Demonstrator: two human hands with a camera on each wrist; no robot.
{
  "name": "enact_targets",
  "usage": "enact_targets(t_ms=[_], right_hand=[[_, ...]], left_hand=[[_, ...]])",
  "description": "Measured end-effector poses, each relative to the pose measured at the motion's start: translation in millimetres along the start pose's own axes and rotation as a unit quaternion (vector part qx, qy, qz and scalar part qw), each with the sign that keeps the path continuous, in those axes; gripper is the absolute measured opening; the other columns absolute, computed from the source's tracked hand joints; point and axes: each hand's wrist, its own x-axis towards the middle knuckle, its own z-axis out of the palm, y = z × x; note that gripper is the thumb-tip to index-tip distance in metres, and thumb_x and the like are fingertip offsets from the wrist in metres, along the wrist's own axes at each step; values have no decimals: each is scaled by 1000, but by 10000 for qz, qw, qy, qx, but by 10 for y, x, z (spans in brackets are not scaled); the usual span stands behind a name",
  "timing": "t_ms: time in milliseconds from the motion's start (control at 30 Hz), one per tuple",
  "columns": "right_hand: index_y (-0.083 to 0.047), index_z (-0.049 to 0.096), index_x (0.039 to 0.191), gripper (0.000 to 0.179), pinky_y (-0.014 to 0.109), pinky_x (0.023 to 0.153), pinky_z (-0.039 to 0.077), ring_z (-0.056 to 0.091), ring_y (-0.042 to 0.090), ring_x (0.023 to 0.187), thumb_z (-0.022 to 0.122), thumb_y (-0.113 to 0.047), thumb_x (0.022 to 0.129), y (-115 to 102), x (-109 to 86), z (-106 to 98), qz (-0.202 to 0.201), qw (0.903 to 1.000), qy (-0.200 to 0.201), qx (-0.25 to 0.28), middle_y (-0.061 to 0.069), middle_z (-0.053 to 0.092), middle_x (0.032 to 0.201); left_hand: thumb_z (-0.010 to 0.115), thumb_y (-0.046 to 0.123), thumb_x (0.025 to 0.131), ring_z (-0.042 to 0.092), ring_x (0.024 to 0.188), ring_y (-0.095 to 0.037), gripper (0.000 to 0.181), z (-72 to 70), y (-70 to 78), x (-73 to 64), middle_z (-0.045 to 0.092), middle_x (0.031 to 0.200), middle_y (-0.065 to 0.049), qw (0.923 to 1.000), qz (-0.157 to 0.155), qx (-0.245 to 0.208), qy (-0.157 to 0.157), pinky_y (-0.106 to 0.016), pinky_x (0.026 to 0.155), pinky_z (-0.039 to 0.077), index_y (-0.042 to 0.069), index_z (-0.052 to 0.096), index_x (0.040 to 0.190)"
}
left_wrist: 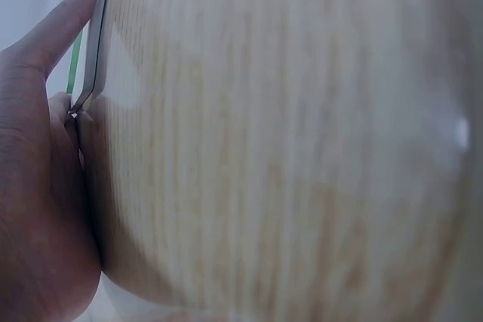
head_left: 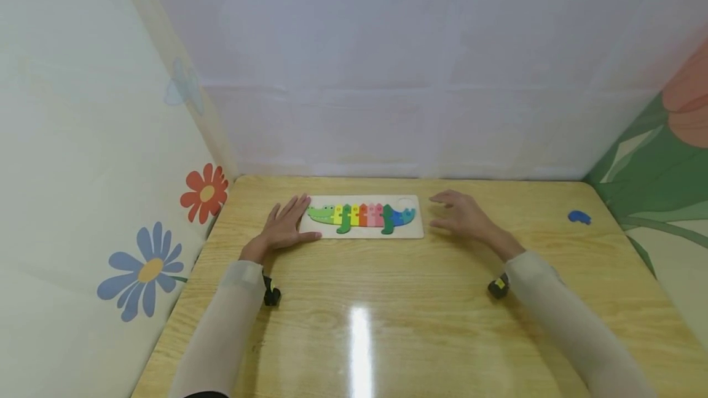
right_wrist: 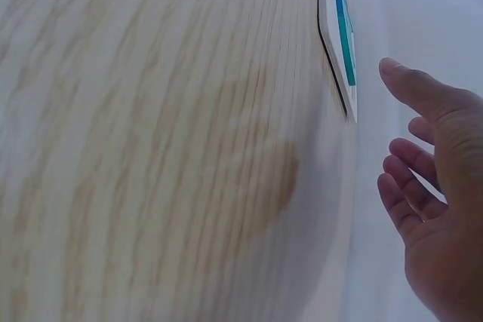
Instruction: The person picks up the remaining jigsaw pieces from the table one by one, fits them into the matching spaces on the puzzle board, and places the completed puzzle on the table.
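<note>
A wooden crocodile puzzle board lies flat near the table's back edge. Colored pieces fill most of the crocodile, its green head at the left and its blue tail section at the right. At the board's top right corner a curved recess outline shows bare. My left hand rests spread at the board's left end; its thumb touches the board's edge in the left wrist view. Just beyond the right end hovers my right hand, fingers loosely bent, holding nothing. Far to the right lies a blue puzzle piece.
The wooden table meets a pale cloth backdrop behind the board. Flower-printed panels stand along the left and right sides. Dark wrist cameras hang beneath both wrists.
</note>
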Motion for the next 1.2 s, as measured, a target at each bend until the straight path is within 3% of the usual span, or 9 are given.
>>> enact_targets(t_ms=[567,800,1200], right_hand=[[5,65,137,61,59,97,57,65,47,119,90,-17,86,134,-244,-269,66,9998,204,-28,29,64,138],[8,66,134,59,61,94,57,65,47,119,91,-13,84,211,-319,-389,-243,9989,402,-83,29,66,136],[6,66,135,60,64,93,57,65,48,117,91,-14,84,317,-435,-586,-299,9981,443,-310,29,66,136]], left_hand=[[59,82,89,1,165,-37,120,28,-9,-13,6,179,-12,9999,51,-42,102,-65,126,-8,9,10,171],[59,81,90,0,165,-35,119,25,-3,-1,5,179,-11,10000,8,49,83,-64,127,-8,9,9,171],[60,78,91,0,165,-36,117,-27,67,-42,5,179,-12,10000,20,-40,41,-64,127,-9,9,9,171]])
